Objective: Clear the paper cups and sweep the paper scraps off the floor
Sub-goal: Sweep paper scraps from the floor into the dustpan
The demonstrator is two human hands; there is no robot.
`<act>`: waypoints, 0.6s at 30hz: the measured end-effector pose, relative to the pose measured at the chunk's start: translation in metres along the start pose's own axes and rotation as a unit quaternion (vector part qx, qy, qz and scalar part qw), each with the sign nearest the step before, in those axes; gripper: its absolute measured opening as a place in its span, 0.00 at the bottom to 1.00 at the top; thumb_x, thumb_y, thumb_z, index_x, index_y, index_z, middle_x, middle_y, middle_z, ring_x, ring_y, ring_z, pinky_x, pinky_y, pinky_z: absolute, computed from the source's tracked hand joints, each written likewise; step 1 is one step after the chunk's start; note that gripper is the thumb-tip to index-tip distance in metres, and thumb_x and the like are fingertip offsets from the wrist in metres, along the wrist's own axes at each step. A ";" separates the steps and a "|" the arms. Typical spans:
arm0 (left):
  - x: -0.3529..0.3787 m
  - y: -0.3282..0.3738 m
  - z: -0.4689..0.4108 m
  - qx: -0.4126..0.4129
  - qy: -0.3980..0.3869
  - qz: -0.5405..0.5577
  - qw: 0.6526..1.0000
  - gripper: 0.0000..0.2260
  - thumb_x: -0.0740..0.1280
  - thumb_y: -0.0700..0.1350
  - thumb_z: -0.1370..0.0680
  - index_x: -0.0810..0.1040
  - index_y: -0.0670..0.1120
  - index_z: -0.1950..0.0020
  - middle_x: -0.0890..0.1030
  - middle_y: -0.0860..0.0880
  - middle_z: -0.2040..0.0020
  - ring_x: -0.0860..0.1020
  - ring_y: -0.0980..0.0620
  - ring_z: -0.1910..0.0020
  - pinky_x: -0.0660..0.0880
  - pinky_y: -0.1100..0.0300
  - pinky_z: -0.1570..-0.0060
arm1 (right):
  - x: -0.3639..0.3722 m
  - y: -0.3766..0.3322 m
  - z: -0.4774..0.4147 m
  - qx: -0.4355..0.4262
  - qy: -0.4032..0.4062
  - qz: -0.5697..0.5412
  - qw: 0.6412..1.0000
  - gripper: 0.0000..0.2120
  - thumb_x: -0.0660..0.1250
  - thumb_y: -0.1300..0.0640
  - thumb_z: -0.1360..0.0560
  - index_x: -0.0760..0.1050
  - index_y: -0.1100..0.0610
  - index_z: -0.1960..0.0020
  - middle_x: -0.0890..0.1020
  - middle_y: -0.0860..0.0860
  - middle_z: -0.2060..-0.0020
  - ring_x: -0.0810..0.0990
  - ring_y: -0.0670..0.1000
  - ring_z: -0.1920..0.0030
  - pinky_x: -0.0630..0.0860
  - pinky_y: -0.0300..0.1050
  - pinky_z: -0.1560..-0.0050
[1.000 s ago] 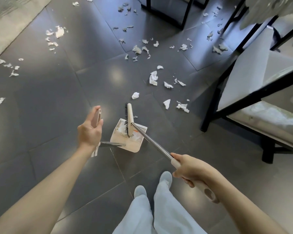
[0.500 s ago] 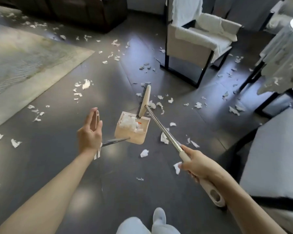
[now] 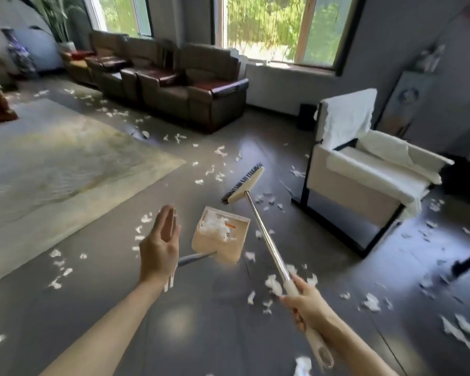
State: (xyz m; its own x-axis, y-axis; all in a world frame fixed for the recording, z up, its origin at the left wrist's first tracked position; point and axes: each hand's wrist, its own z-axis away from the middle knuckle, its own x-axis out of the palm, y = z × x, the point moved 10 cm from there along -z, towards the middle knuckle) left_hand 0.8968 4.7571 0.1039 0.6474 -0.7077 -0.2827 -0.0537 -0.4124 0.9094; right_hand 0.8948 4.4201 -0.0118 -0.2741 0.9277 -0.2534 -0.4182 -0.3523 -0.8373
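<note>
My left hand (image 3: 160,245) holds the grip of a beige dustpan (image 3: 229,251), which hangs tilted above the dark floor with white paper scraps (image 3: 215,226) inside it. In my right hand (image 3: 307,305) is the beige end of a broom whose metal pole (image 3: 266,240) runs up to the broom head (image 3: 244,184), lifted off the floor just beyond the dustpan. More torn paper scraps (image 3: 273,284) lie scattered over the floor on all sides. No paper cup is in view.
A white-covered chair (image 3: 364,172) with a black frame stands to the right. A pale rug (image 3: 52,164) covers the floor at left. Brown armchairs (image 3: 190,88) line the far wall under the windows, with scraps in front of them.
The view has risen from the floor at my feet to the whole room. Both hands have lifted the dustpan and broom, and the broom head has come out of the pan and now sits beyond it.
</note>
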 end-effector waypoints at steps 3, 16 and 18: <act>0.036 0.000 -0.100 0.014 -0.009 0.011 1.000 0.20 0.68 0.37 0.23 0.74 0.49 0.32 0.78 0.57 0.41 0.76 0.63 0.42 0.68 0.77 0.45 | 0.007 -0.056 -0.086 -0.013 -0.005 -0.019 1.000 0.32 0.67 0.68 0.26 0.63 0.49 0.26 0.71 0.46 0.79 0.68 0.45 0.81 0.66 0.37 0.82; 0.274 -0.008 -0.492 0.062 -0.025 -0.066 0.996 0.18 0.65 0.41 0.21 0.72 0.51 0.32 0.80 0.45 0.44 0.77 0.46 0.52 0.70 0.59 0.53 | -0.031 -0.308 -0.481 -0.036 -0.005 -0.146 0.989 0.22 0.63 0.66 0.22 0.67 0.52 0.31 0.68 0.52 0.72 0.65 0.45 0.79 0.65 0.36 0.82; 0.313 -0.006 -0.553 0.066 -0.027 -0.067 0.995 0.17 0.65 0.41 0.21 0.72 0.51 0.32 0.80 0.44 0.45 0.76 0.48 0.53 0.71 0.58 0.53 | -0.048 -0.352 -0.541 -0.046 -0.001 -0.158 0.986 0.22 0.62 0.67 0.22 0.66 0.53 0.31 0.67 0.54 0.71 0.64 0.44 0.80 0.64 0.35 0.83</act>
State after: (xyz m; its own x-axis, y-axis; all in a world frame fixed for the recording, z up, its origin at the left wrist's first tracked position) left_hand 1.5207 4.8552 0.1786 0.6143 -0.6699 -0.4171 -0.0722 -0.5740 0.8156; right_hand 1.5240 4.5667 0.0331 -0.1437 0.9892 0.0278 -0.4033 -0.0329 -0.9145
